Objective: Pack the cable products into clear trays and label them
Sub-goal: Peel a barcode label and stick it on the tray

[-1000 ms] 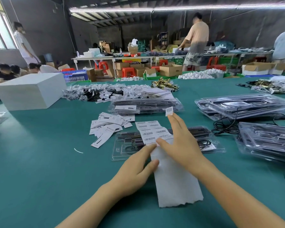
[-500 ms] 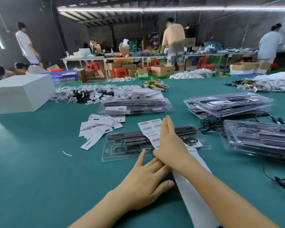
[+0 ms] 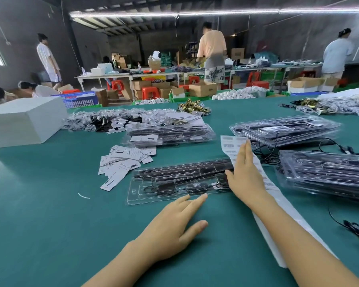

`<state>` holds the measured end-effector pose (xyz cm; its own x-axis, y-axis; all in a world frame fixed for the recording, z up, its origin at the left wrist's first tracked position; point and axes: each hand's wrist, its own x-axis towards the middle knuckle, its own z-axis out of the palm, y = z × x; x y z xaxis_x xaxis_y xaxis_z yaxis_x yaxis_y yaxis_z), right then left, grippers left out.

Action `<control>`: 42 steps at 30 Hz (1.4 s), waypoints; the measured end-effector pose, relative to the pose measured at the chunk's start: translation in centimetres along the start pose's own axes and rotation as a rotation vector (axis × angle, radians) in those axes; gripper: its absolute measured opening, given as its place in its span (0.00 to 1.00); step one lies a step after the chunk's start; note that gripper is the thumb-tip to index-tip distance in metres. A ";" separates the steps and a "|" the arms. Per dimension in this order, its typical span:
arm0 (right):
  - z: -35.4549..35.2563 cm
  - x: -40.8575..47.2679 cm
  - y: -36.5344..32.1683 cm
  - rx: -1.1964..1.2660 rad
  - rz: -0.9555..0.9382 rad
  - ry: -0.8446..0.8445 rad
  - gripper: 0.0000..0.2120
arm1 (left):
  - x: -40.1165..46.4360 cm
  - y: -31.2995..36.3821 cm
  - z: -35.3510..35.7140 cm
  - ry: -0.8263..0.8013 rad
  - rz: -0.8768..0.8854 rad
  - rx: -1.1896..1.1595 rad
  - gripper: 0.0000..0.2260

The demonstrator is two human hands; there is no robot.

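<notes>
Fingers of the right hand (image 3: 244, 179) lie straight on the label strip (image 3: 232, 148). Left hand (image 3: 172, 220) rests flat at 6 o'clock from the clear tray (image 3: 174, 183), holding nothing.

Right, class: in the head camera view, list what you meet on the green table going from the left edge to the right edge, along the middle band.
White box → loose paper cards → clear tray holding cable parts → right hand on the label strip → stack of packed trays.
</notes>
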<state>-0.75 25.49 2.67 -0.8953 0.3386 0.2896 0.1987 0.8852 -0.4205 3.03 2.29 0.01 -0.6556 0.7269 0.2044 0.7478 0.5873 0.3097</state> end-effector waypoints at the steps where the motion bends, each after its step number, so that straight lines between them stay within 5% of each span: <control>1: 0.0 0.2 0.7 -0.006 -0.033 0.003 0.41 | 0.0 -0.1 0.1 0.002 0.004 0.001 0.28; 7: -1.0 1.0 3.8 -0.004 -0.046 -0.008 0.40 | 0.0 -0.2 0.2 0.042 0.019 -0.024 0.28; 19: -2.1 -0.5 3.5 0.132 0.224 0.146 0.40 | -0.1 -0.5 0.2 0.143 0.060 -0.054 0.25; 21: -2.1 -0.8 3.0 0.190 0.217 0.274 0.34 | -0.1 -0.5 0.2 0.156 0.066 -0.063 0.24; 25: -1.4 -1.4 1.0 0.549 0.117 0.537 0.04 | -0.2 -0.5 0.2 0.215 0.055 -0.092 0.22; 31: -0.3 -2.2 -2.4 1.176 0.137 0.118 0.13 | -0.4 -1.6 -0.6 0.541 -0.061 -0.110 0.13; 39: 0.9 -3.7 -4.9 1.477 0.281 -0.267 0.08 | 0.0 -2.9 -1.8 0.758 -0.499 -0.615 0.09; 42: 1.0 -4.1 -5.2 1.446 0.297 -0.384 0.05 | -0.1 -3.9 -2.4 0.840 -0.607 -0.593 0.07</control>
<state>1.46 19.15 2.85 -0.9858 0.1399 -0.0924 0.0404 -0.3365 -0.9408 -0.02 -0.89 0.97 -0.9141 -0.2021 0.3516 0.2719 0.3380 0.9010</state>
